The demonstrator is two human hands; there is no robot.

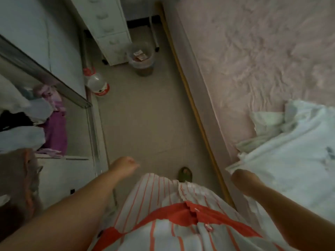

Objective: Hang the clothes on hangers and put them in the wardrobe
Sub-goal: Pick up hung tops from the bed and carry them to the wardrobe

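A person is wearing a white garment [174, 220] striped in thin orange-red lines, with a broad orange-red band crossing it. A pale pink cover is spreading over the bed [262, 51], edged by a yellowish wooden rail [190, 98]. White clothes [290, 151] with a small grey mark are lying on the pink. The floor [145, 115] is showing beige. A white drawer unit [110, 28] is standing by a translucent bin [141, 60] holding reddish scraps. A clear bottle [97, 83] is carrying a red cap and red label. Purple, black and white garments [54, 131] are showing in the wardrobe [68, 178], itself white. An olive-green slipper [184, 174] is peeking out.
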